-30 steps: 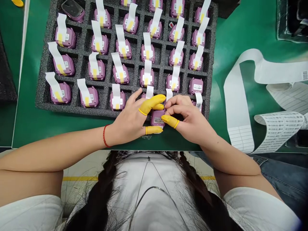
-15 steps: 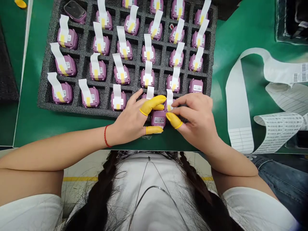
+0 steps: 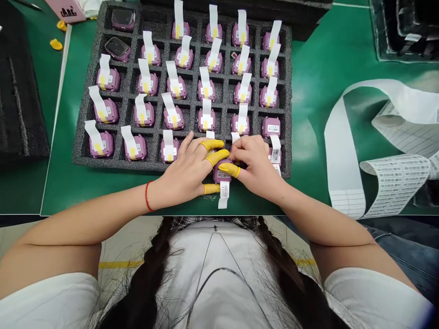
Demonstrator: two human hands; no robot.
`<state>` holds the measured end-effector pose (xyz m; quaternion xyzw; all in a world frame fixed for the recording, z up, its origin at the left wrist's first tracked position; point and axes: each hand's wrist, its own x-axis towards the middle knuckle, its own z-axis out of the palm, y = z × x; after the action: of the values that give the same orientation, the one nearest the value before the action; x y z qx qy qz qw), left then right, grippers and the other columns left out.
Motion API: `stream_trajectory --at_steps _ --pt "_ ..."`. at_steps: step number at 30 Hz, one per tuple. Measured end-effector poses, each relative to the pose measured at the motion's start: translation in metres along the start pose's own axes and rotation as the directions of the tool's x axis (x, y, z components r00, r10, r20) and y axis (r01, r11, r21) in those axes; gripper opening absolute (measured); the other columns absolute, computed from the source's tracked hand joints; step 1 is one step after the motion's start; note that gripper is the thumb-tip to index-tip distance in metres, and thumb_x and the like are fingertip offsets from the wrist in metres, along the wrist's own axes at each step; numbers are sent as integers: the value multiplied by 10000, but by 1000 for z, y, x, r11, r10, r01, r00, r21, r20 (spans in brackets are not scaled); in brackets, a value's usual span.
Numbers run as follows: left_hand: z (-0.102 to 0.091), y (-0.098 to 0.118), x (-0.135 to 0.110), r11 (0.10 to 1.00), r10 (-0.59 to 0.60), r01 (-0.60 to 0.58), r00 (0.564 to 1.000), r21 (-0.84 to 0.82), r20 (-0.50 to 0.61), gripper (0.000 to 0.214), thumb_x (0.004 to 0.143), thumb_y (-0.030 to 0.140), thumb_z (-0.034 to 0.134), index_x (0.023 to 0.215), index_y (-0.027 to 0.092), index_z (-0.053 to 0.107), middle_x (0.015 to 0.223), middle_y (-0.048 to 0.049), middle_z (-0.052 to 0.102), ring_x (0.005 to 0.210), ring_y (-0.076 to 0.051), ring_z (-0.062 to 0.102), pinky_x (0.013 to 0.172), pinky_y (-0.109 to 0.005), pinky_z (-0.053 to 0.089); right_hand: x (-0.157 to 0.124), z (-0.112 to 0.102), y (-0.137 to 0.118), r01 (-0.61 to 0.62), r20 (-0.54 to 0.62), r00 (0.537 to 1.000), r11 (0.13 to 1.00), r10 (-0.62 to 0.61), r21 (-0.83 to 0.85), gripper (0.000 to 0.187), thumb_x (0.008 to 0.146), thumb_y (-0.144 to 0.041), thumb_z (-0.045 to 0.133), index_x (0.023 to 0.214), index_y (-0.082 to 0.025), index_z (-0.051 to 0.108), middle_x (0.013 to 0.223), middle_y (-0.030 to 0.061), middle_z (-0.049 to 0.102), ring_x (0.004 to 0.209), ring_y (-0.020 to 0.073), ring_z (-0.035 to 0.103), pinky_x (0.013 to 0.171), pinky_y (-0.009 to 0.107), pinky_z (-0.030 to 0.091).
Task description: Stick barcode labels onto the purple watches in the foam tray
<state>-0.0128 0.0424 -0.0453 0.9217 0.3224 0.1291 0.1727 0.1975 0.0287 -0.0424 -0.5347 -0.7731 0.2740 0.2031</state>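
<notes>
My left hand and my right hand meet at the near edge of a black foam tray. Between them they hold a small purple device, face down, with a barcode sticker on its back. A white label strip hangs from the device toward me. Yellow finger cots cover my left thumb and two left fingers, and my right thumb, which presses on the device. The tray holds several purple devices in cells, most with a white strip and yellow tape.
A long white ribbon of label backing and barcode sheets curl on the green mat at right. Black foam lies at left, a dark tray at top right. Loose yellow cots sit top left.
A white label strip now hangs from the held device. My right thumb has moved onto the device's back. The camera has tilted, so more of the tray's far end shows.
</notes>
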Motion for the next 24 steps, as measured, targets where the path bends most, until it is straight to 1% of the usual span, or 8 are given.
stream_trajectory --at_steps 8,12,14,15,18,19,22,24 --pt "-1 15 1 986 -91 79 993 -146 -81 424 857 338 657 1245 211 541 1204 -94 619 1212 -268 532 1185 -642 168 -1 -10 -2 15 -88 996 988 -1 155 424 961 -445 464 634 -203 584 836 46 597 879 206 487 821 404 378" --pt "-17 13 12 913 -93 54 993 -404 -78 218 896 271 613 1110 228 619 990 -18 709 944 -168 659 1069 -460 443 -2 -22 0 36 -288 957 966 41 257 293 934 -366 511 714 -220 637 869 39 588 862 196 538 803 391 422" --pt "-36 -11 30 864 -213 108 964 -491 -162 240 893 285 616 1117 198 623 1035 -41 716 926 -169 674 900 -349 541 -1 -24 3 30 -326 943 961 65 277 280 924 -373 525 719 -228 649 868 39 585 886 206 545 816 398 436" --pt "-48 -29 42 854 -298 147 925 -498 -237 276 888 302 623 1132 175 616 1068 -61 711 946 -181 676 865 -330 548 -1 -24 5 22 -327 942 959 76 284 277 921 -378 530 722 -232 655 873 40 587 887 209 547 817 402 443" --pt "-91 -100 83 855 -512 419 780 -307 -361 259 971 210 455 1174 110 582 1148 -91 687 1011 -169 658 904 -283 521 0 -19 7 8 -309 947 955 88 297 282 911 -400 538 715 -236 658 880 45 596 877 216 555 805 416 460" --pt "-103 -125 96 836 -548 477 751 -272 -368 274 976 178 432 1188 79 573 1194 -118 668 1060 -180 641 937 -288 506 1 -18 8 9 -303 949 955 84 295 285 910 -405 539 712 -237 656 880 47 600 877 218 558 800 419 465" --pt "-122 -186 124 793 -605 578 712 -193 -355 283 995 173 408 1200 61 567 1211 -148 637 1096 -206 619 984 -366 493 1 -14 9 18 -305 950 961 70 275 288 912 -408 536 709 -243 656 880 50 612 879 223 567 789 421 479" --pt "-123 -211 133 778 -622 615 725 -128 -296 276 973 291 526 1174 113 594 1182 -101 634 1061 -216 627 937 -413 529 2 -14 10 25 -316 947 965 60 261 284 911 -399 534 705 -244 653 870 50 619 869 225 573 784 421 484"
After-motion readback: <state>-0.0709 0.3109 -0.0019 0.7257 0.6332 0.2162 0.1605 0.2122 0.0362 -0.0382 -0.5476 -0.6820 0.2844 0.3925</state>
